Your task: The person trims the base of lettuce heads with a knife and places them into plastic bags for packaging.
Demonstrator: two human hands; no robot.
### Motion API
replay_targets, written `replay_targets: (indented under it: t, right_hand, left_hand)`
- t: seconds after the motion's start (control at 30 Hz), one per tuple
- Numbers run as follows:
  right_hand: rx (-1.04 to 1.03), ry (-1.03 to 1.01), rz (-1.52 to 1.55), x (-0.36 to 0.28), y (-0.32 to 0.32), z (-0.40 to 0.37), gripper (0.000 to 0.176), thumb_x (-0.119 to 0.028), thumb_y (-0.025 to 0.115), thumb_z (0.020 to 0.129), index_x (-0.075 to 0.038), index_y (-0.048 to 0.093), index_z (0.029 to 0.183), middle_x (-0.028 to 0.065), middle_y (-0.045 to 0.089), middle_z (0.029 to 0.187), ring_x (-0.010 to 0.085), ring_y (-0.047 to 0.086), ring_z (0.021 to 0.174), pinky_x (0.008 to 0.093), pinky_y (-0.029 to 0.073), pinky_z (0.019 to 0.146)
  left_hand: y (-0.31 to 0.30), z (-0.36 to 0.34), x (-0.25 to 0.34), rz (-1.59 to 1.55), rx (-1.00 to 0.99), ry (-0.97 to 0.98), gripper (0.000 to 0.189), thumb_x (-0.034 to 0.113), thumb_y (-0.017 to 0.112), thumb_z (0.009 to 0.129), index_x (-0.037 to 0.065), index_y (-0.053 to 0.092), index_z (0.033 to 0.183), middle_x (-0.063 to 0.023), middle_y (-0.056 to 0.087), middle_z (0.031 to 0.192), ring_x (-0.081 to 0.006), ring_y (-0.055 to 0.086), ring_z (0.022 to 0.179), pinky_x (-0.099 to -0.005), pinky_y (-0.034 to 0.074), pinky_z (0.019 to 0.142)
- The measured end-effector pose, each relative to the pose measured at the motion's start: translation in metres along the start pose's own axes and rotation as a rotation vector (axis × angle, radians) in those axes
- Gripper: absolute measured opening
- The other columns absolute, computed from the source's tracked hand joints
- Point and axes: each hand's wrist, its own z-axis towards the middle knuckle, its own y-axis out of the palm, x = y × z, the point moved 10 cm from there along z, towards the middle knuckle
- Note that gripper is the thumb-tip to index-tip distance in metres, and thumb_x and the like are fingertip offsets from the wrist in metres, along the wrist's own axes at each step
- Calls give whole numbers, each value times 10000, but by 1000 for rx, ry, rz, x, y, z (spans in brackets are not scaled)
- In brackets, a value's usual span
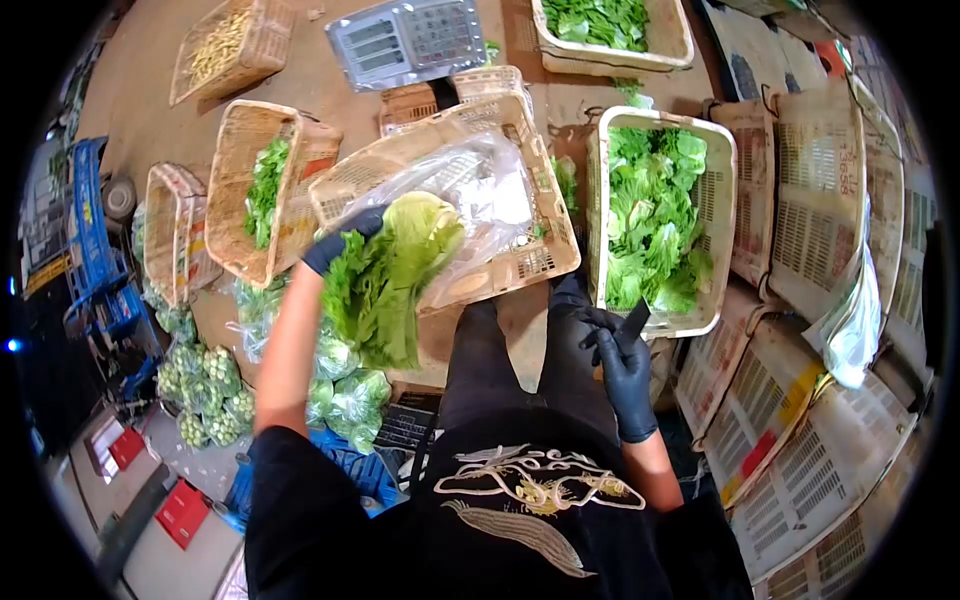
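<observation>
My left hand (pixel 358 232), in a black glove, is closed around a head of leafy lettuce (pixel 405 270). Its pale cut base points up and its green leaves hang down over the near left side of a plastic crate (pixel 545 265). A clear plastic bag (pixel 480 190) lines that crate. In a black glove too, my right hand (pixel 625 375) grips what looks like a small knife (pixel 632 322), its dark flat blade pointing up. That hand is beside the near left corner of a crate (pixel 728 200) filled with green lettuce (pixel 655 215).
A scale (pixel 408 42) stands beyond the lined crate. Crates with greens (pixel 265 190) and with yellowish produce (pixel 220 45) are at the left. Bagged vegetables (pixel 205 390) lie at lower left. Stacked crates (pixel 820 160) line the right, with plastic bags (pixel 855 310) hanging there.
</observation>
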Motion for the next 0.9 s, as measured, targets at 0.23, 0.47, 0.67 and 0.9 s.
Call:
replay_targets:
  t: [0.23, 0.47, 0.67, 0.9]
  right_hand:
    - [328, 300, 23, 132, -69, -31, 265, -136, 450, 905, 15, 548, 1100, 83, 630, 945, 66, 522, 650, 194, 394, 534]
    - [531, 505, 40, 257, -127, -64, 263, -131, 439, 903, 22, 567, 1075, 70, 633, 872, 92, 533, 612, 219, 413, 521]
    - [585, 493, 218, 369, -192, 22, 230, -104, 563, 836, -13, 557, 1047, -27, 496, 617, 42, 444, 508, 208, 372, 457]
    - [802, 284, 658, 527, -239, 191, 505, -27, 540, 790, -36, 389, 1271, 73, 531, 1125, 135, 545, 921, 249, 455, 720]
  left_hand:
    - [20, 178, -8, 1285, -556, -193, 492, 344, 653, 732, 17, 552, 1086, -148, 558, 1084, -241, 497, 1034, -333, 374, 896]
    - [-27, 307, -89, 404, -188, -104, 300, 67, 513, 803, 8, 542, 1097, -140, 577, 1065, -240, 540, 996, -334, 411, 877]
    - [105, 108, 103, 1161, 683, 461, 114, -4, 431, 824, -15, 540, 795, -81, 559, 784, -178, 512, 731, -287, 412, 720]
    - [394, 366, -77, 1500, 39, 540, 318, 72, 478, 848, -24, 484, 1151, -166, 508, 1168, -274, 520, 1041, -355, 407, 921]
